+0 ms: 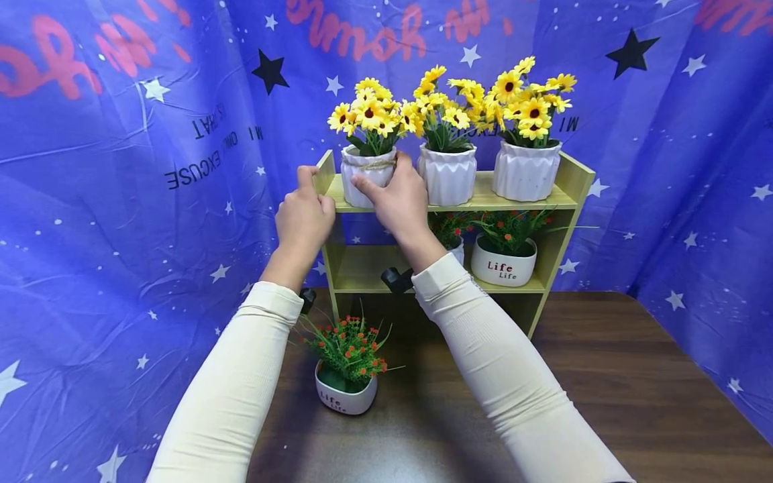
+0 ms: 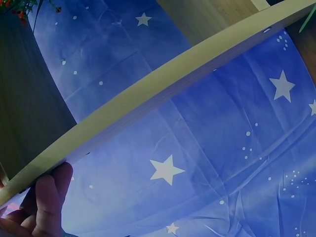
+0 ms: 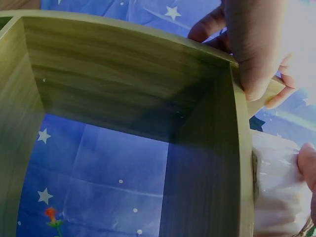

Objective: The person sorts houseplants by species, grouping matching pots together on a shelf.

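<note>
A small wooden shelf (image 1: 513, 200) stands on the table, with yellow flowers in white pots along its top board. My left hand (image 1: 304, 218) grips the upper left side panel; in the right wrist view its thumb lies on the front edge and the fingers wrap the outer face. My right hand (image 1: 403, 201) holds the leftmost flower pot (image 1: 364, 176), thumb in front and fingers at its right side. That pot sits at the left end of the top board, twine round its rim. The right wrist view shows only part of the white pot (image 3: 279, 182).
Beside the held pot stand a middle flower pot (image 1: 447, 176) and a right flower pot (image 1: 527, 171). On the middle board is a white "Life" planter (image 1: 504, 263), with another plant partly hidden by my right arm. A red-flowered planter (image 1: 347, 396) stands on the table (image 1: 604, 376), front left.
</note>
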Demonstrator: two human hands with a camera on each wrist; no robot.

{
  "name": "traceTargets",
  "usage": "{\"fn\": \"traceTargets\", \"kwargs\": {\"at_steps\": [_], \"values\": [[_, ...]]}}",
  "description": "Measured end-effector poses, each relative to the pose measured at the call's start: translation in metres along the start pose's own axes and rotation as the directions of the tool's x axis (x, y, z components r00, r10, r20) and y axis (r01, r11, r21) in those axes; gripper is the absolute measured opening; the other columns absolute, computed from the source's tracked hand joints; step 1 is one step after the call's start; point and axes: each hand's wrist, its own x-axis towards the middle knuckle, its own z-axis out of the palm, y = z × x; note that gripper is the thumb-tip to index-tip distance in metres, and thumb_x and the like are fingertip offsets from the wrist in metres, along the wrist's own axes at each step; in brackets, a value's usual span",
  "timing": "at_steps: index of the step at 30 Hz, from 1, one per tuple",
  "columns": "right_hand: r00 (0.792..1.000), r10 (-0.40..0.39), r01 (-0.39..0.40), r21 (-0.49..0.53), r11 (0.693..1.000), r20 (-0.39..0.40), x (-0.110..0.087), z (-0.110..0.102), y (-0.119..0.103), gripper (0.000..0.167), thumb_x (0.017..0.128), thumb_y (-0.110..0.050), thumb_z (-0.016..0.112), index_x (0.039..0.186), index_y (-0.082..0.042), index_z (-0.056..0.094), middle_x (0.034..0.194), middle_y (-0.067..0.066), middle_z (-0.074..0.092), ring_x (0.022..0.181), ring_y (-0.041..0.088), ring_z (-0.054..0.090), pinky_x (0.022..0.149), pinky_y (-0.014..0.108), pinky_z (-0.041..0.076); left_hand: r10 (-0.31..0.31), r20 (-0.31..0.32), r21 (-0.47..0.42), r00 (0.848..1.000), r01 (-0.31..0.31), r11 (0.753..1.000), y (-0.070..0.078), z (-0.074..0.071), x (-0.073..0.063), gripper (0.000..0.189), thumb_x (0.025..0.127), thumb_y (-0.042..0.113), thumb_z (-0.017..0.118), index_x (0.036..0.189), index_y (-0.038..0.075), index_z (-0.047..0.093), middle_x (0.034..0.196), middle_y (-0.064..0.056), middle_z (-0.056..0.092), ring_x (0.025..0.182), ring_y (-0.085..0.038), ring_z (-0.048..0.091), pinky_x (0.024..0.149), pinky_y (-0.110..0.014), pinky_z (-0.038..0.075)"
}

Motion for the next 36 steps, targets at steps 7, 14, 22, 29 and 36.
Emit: {"fn": "traceTargets", "kwargs": {"at_steps": [7,14,22,29,36], "values": [[0.996,-0.087,0.088,0.081,0.993,-0.016,-0.02,-0.003,0.003,0.086,0.08,-0.045,0.065,0.143,-0.006,0.024,0.139,0.01,0.04,0.124,0.017,0.04,0.098,0.031,0.033,-0.015,0.009,-0.004,1.0,0.015,1.0,-0.001,0.002,-0.002,0.043,0.085,0.02,0.05,0.126,0.019,0.037,0.077,-0.024,0.06,0.065,-0.042,0.057,0.056,-0.052,0.041],[0.913,-0.343,0.399,0.322,0.858,-0.219,-0.086,-0.003,0.052,0.041,0.082,-0.016,0.065,0.119,-0.004,0.055,0.116,0.007,0.059,0.106,0.019,0.055,0.08,0.034,0.049,-0.002,-0.006,-0.012,1.0,0.001,1.0,0.0,0.004,-0.002,0.043,0.085,0.019,0.049,0.126,0.018,0.037,0.076,-0.024,0.06,0.064,-0.043,0.057,0.055,-0.051,0.041],[0.944,-0.224,0.311,0.427,0.849,-0.241,-0.17,-0.011,0.101,0.017,0.081,0.009,0.059,0.097,0.007,0.062,0.098,0.017,0.064,0.083,0.02,0.063,0.068,0.027,0.051,0.006,-0.008,-0.016,1.0,-0.006,1.0,0.002,0.002,0.001,0.042,0.085,0.019,0.047,0.126,0.019,0.037,0.075,-0.024,0.059,0.062,-0.042,0.055,0.054,-0.052,0.041],[0.998,0.066,-0.057,0.493,0.868,-0.001,-0.209,0.001,0.121,0.02,0.085,0.004,0.057,0.105,0.007,0.058,0.104,0.013,0.063,0.097,0.029,0.06,0.076,0.029,0.049,-0.004,-0.007,-0.019,1.0,0.004,1.0,0.001,0.002,0.001,0.042,0.085,0.02,0.047,0.126,0.019,0.037,0.077,-0.025,0.06,0.065,-0.044,0.057,0.055,-0.053,0.041],[0.95,0.246,-0.309,0.476,0.824,0.19,-0.244,0.031,0.136,0.024,0.083,0.004,0.057,0.107,0.007,0.056,0.107,0.016,0.06,0.1,0.032,0.058,0.074,0.026,0.048,-0.019,0.01,-0.015,1.0,0.02,1.0,0.001,0.002,0.001,0.043,0.085,0.02,0.047,0.127,0.019,0.037,0.078,-0.025,0.06,0.066,-0.044,0.057,0.056,-0.053,0.041]]}}
